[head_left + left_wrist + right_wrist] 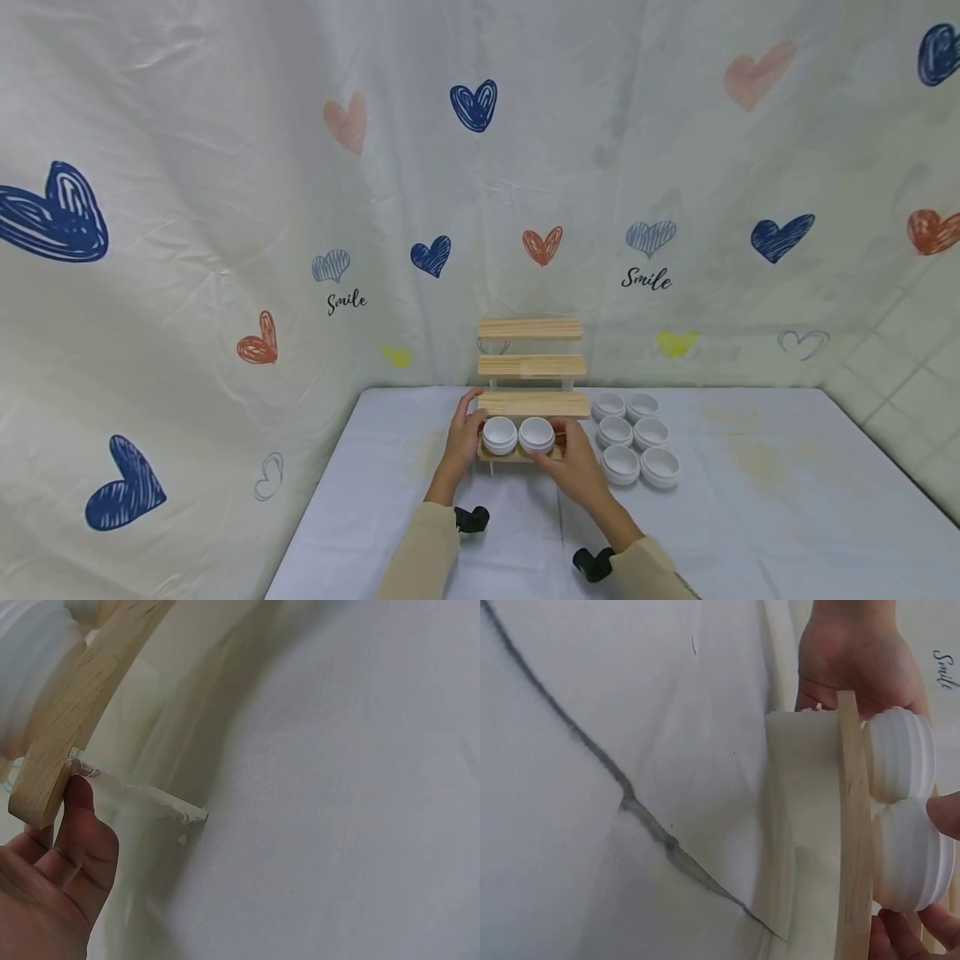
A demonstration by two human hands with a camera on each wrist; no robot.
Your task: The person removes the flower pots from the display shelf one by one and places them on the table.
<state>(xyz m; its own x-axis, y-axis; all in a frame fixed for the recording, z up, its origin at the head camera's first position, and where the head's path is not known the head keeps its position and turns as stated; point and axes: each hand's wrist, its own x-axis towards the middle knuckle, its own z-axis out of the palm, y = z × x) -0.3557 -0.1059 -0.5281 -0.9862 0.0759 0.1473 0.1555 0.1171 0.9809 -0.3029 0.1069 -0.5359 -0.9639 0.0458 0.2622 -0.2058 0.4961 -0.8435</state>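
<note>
A tiered wooden display stand (532, 405) stands at the back of the table, with two small white bowls (499, 435) side by side on its lowest board. My left hand (459, 442) grips the left end of that board. In the left wrist view its fingers (79, 796) pinch the board's end (56, 769) beside a pale support leg. My right hand (573, 462) holds the right-hand bowl (536, 435), thumb on one side and fingers on the other. The right wrist view shows both bowls close together, with the held bowl (911, 859) right at the wooden board (853, 825).
Several more white bowls (620, 464) stand in two columns on the table, right of the stand. A white cloth (750, 533) covers the table. Behind it hangs a white curtain (555, 167) printed with hearts. Black wrist devices (472, 520) sit on both wrists.
</note>
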